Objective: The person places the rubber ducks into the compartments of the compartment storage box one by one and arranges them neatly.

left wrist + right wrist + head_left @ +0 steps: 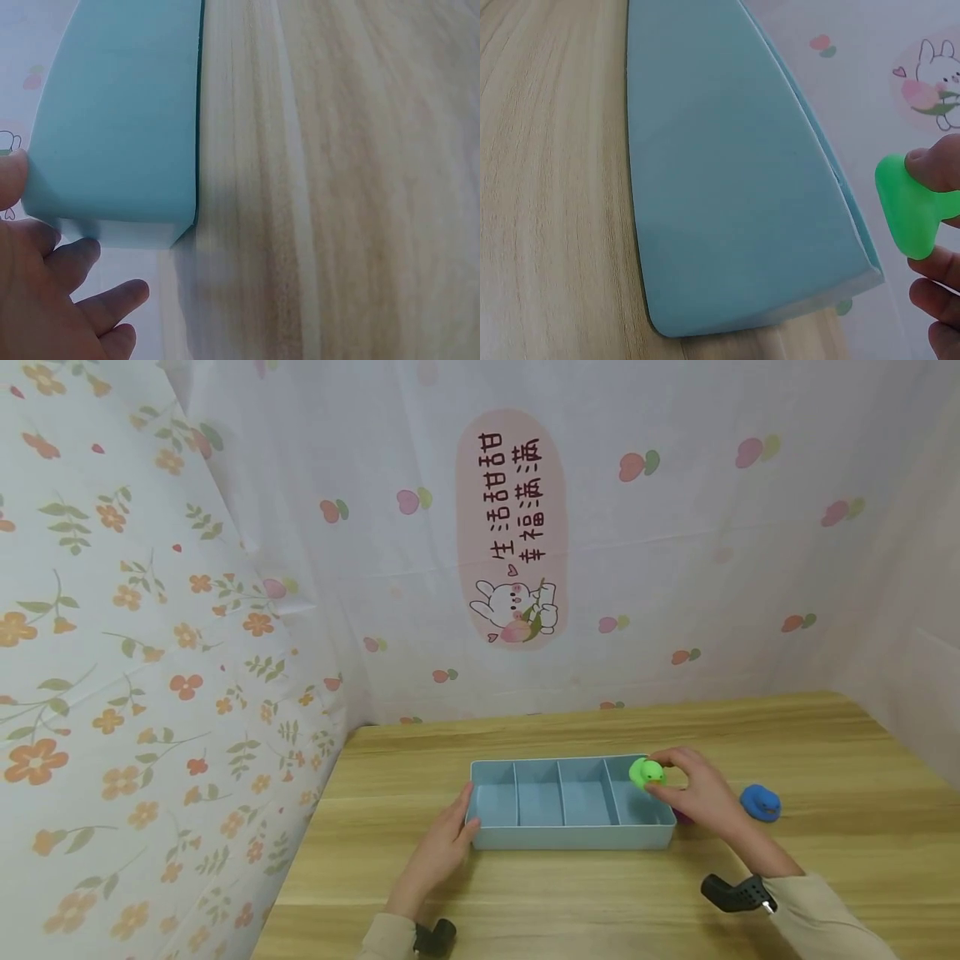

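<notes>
A pale blue tray with several compartments in a row stands on the table. My left hand rests against its left end, thumb at the front corner. In the left wrist view, loosely spread fingers lie along the end wall. Above the rightmost compartment, my right hand pinches a small bright green toy duck between thumb and fingers. The right wrist view shows the duck's smooth green underside beyond the tray's rim. Beneath the right hand, a dark purple-red thing is mostly hidden.
A small blue toy lies on the wooden table, right of the tray and close to my right wrist. Printed cloth hangs along the table's back and left sides. A black camera mount sits on my right wrist.
</notes>
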`<state>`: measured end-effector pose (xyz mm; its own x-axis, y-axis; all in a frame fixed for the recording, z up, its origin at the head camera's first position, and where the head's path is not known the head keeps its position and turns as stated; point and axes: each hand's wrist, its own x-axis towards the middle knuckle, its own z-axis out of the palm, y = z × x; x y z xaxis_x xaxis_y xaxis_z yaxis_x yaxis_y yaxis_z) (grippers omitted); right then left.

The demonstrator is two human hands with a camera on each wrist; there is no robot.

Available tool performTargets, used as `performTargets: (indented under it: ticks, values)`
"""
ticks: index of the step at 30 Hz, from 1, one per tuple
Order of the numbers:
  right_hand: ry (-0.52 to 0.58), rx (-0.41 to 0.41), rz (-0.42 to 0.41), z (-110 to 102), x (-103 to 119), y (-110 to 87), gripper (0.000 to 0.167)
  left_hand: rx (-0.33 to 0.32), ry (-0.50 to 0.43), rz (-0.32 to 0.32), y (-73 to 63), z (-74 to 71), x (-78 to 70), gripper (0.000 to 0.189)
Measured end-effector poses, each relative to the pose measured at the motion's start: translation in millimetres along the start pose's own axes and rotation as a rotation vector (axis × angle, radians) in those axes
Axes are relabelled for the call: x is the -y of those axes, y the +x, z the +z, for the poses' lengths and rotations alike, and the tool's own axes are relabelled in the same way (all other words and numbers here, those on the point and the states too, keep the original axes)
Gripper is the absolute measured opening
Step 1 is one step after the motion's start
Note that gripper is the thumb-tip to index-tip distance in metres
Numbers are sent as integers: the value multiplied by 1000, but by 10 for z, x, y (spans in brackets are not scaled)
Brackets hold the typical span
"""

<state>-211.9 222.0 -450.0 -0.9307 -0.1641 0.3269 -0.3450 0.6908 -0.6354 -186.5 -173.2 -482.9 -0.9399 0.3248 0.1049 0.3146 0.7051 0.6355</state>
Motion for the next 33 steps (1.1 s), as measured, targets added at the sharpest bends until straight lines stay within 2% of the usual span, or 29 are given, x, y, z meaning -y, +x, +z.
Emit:
performTargets:
  ticks: [33]
  values:
    - [-2,-4,-59,249,89,24,32,1,-39,-5,16,21,20,56]
